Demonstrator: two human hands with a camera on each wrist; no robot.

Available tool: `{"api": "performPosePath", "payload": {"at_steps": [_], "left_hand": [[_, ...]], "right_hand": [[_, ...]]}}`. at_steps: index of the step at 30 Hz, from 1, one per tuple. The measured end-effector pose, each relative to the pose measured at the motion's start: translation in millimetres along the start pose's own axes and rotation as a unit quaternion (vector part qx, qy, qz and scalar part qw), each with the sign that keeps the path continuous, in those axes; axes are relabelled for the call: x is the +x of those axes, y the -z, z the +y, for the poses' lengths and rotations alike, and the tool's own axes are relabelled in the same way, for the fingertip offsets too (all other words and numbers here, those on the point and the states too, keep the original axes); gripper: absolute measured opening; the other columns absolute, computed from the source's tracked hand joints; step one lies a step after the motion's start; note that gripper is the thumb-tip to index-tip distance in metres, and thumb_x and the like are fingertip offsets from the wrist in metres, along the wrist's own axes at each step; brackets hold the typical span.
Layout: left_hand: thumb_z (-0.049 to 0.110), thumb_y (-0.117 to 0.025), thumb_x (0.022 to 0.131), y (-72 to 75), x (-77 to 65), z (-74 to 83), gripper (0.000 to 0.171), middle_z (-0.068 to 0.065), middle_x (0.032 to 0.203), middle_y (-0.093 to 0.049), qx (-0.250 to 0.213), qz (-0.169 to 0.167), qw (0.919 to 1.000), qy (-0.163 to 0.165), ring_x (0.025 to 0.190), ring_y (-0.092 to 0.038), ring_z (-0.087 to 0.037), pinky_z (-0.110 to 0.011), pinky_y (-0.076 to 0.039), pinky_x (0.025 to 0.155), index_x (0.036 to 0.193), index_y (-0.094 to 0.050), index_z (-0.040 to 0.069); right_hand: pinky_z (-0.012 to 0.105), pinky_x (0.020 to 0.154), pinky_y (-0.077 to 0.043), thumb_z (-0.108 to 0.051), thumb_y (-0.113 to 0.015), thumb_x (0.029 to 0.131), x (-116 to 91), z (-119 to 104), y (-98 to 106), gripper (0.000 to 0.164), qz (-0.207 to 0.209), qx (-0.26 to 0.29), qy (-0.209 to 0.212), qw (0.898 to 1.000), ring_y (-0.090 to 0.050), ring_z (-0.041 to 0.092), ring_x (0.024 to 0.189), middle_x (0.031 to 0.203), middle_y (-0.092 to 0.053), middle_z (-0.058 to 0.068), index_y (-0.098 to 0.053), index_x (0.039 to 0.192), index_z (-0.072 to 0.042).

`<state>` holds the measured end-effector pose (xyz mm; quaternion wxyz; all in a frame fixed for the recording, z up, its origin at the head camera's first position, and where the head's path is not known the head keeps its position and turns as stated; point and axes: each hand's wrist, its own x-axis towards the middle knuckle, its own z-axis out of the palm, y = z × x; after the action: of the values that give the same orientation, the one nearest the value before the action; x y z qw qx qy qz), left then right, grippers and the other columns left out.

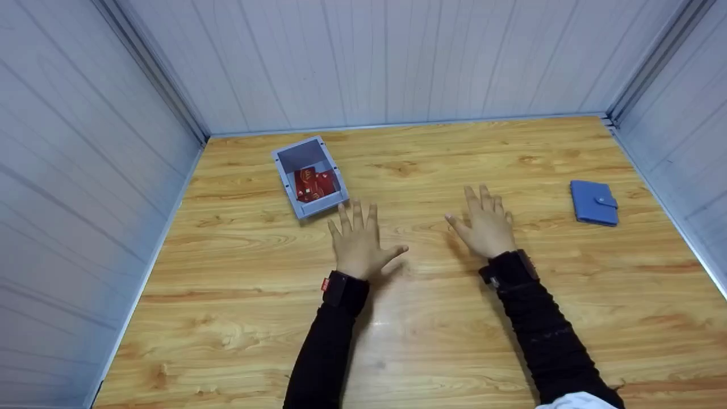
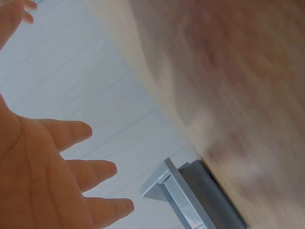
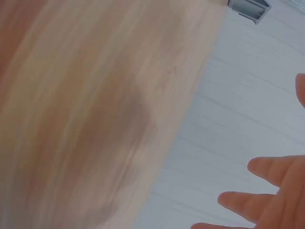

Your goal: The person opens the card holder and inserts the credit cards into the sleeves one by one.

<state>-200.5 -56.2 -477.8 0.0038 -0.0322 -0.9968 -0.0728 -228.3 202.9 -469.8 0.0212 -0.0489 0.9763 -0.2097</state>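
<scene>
My left hand [image 1: 358, 245] is spread over the wooden table, its fingertips close to the near corner of a grey box [image 1: 288, 183]. Inside that open-topped box lie red packets [image 1: 315, 184] with gold markings. In the left wrist view, the straight fingers [image 2: 97, 174] hold nothing, and the grey box [image 2: 178, 198] shows beyond them. To the right, my right hand [image 1: 487, 228] also has its fingers extended with nothing in them. A blue wallet [image 1: 594, 203] with a snap strap lies on the table, farther right of that hand.
The wooden table [image 1: 238, 318] has a light wall panel [image 1: 363, 62] along its back edge. More panels close it in at the left [image 1: 74, 187] and the right. The grey box [image 3: 250, 8] shows small at the top of the right wrist view.
</scene>
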Motion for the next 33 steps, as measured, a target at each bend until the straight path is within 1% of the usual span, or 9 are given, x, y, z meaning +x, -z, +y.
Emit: {"api": "performPosePath", "payload": {"at_steps": [4, 11, 16, 18, 22, 26, 29, 33], "left_hand": [[0.087, -0.052, 0.070, 2.7, 1.5, -3.8, 0.117, -0.013, 0.165, -0.011, -0.012, 0.005, 0.9999, 0.005, 0.151, -0.005, -0.043, -0.065, -0.011, 0.118, 0.158, -0.018, 0.018], [0.080, -0.061, 0.070, 6.1, 6.1, -12.1, 0.114, -0.016, 0.163, -0.017, -0.060, 0.014, 0.9981, 0.011, 0.150, -0.007, -0.046, -0.064, -0.007, 0.119, 0.156, -0.024, 0.015], [0.078, -0.065, 0.069, 8.9, 10.9, -20.4, 0.116, -0.017, 0.164, -0.015, -0.066, 0.016, 0.9976, 0.013, 0.149, -0.008, -0.045, -0.064, -0.010, 0.119, 0.156, -0.023, 0.013], [0.075, -0.068, 0.069, 11.7, 13.6, -24.4, 0.117, -0.016, 0.164, -0.013, -0.071, 0.016, 0.9972, 0.016, 0.150, -0.007, -0.045, -0.064, -0.010, 0.119, 0.157, -0.022, 0.013], [0.071, -0.072, 0.069, 18.1, 19.9, -32.2, 0.119, -0.016, 0.165, -0.008, -0.085, 0.012, 0.9960, 0.023, 0.150, -0.001, -0.044, -0.064, -0.009, 0.119, 0.158, -0.017, 0.013], [0.070, -0.070, 0.072, 22.2, 26.9, -42.3, 0.119, -0.017, 0.165, -0.007, -0.079, 0.009, 0.9964, 0.029, 0.151, 0.000, -0.043, -0.061, -0.007, 0.121, 0.158, -0.014, 0.010], [0.069, -0.069, 0.074, 22.3, 33.1, -51.2, 0.118, -0.018, 0.164, -0.007, -0.081, 0.000, 0.9962, 0.034, 0.151, -0.002, -0.043, -0.059, -0.007, 0.122, 0.158, -0.012, 0.009], [0.068, -0.070, 0.075, 20.4, 41.4, -61.0, 0.117, -0.019, 0.164, -0.007, -0.079, -0.017, 0.9957, 0.044, 0.151, -0.002, -0.044, -0.058, -0.006, 0.122, 0.158, -0.011, 0.010]], "right_hand": [[0.078, 0.109, -0.009, -0.069, -0.038, 0.093, -1.7, 7.3, 8.6, 0.090, 0.011, 0.012, -0.005, 1.000, -0.005, 0.056, 0.145, 0.163, -0.002, 0.025, -0.008, 0.159, -0.014], [0.078, 0.108, -0.012, -0.066, -0.041, 0.094, -0.7, 27.1, 23.3, 0.089, 0.042, 0.005, -0.009, 0.999, -0.012, 0.057, 0.143, 0.161, -0.005, 0.028, -0.012, 0.158, -0.011], [0.078, 0.108, -0.009, -0.067, -0.041, 0.094, 1.0, 48.1, 35.5, 0.090, 0.053, 0.003, -0.031, 0.998, -0.007, 0.059, 0.142, 0.161, -0.001, 0.028, -0.011, 0.158, -0.012], [0.078, 0.108, -0.008, -0.068, -0.041, 0.093, 1.9, 57.6, 40.7, 0.090, 0.056, 0.003, -0.042, 0.998, -0.005, 0.059, 0.142, 0.161, 0.001, 0.029, -0.009, 0.158, -0.013], [0.079, 0.107, -0.008, -0.068, -0.040, 0.093, 4.2, 79.5, 50.7, 0.091, 0.063, 0.003, -0.064, 0.996, -0.003, 0.060, 0.142, 0.161, 0.004, 0.029, -0.008, 0.158, -0.013], [0.080, 0.106, -0.007, -0.069, -0.038, 0.093, 7.5, 101.4, 57.6, 0.092, 0.063, 0.003, -0.093, 0.994, 0.001, 0.062, 0.141, 0.160, 0.007, 0.030, -0.006, 0.158, -0.013], [0.081, 0.106, -0.006, -0.071, -0.034, 0.093, 8.9, 116.8, 61.2, 0.093, 0.049, -0.001, -0.115, 0.992, 0.006, 0.063, 0.140, 0.159, 0.011, 0.031, -0.002, 0.158, -0.013], [0.081, 0.105, -0.006, -0.071, -0.033, 0.093, 10.7, 135.3, 65.0, 0.093, 0.029, -0.012, -0.138, 0.990, 0.010, 0.065, 0.137, 0.158, 0.013, 0.033, -0.001, 0.158, -0.011]]}}
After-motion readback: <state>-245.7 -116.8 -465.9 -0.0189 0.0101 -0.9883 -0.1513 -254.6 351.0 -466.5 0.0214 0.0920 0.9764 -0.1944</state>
